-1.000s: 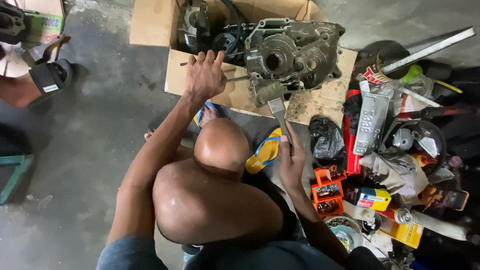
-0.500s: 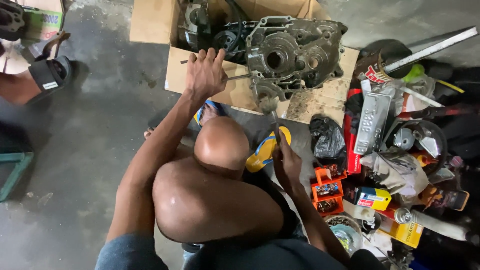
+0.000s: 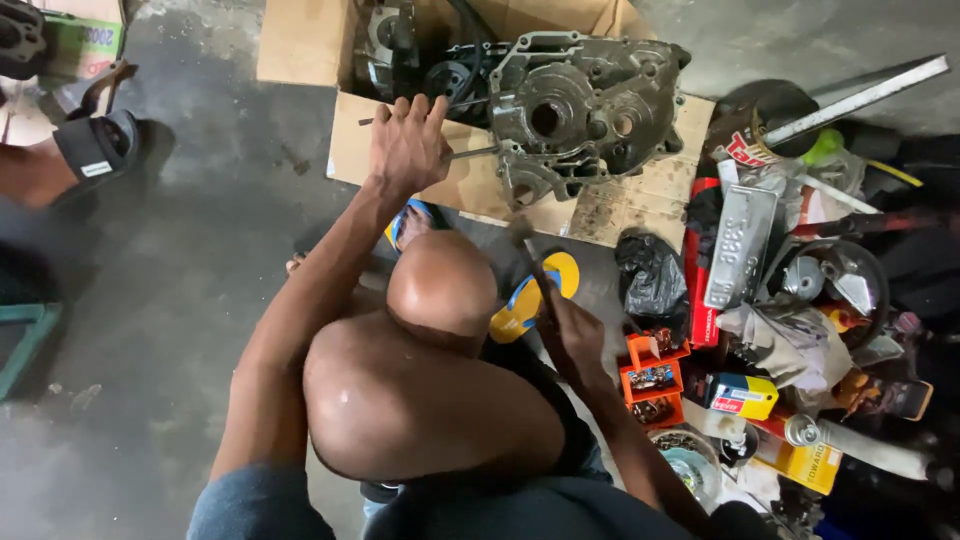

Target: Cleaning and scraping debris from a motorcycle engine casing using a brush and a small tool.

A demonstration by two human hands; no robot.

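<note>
Left hand (image 3: 408,145): fingers closed on a thin metal rod (image 3: 470,153), its tip against the engine casing (image 3: 585,110)
Right hand (image 3: 568,335): gripping a hammer (image 3: 530,255) (blurred), head near the casing's lower edge
Engine casing: grey metal, lying on flattened cardboard (image 3: 620,205)
Cardboard box (image 3: 300,40): open, dark engine parts inside
Orange tray (image 3: 652,378): 3 small compartments of small parts, just beside the right hand
Black bag (image 3: 650,275): crumpled, contents hidden

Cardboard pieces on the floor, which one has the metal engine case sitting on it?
The flattened cardboard sheet nearest the knees carries the engine case; the open cardboard box behind it holds darker parts.
</note>
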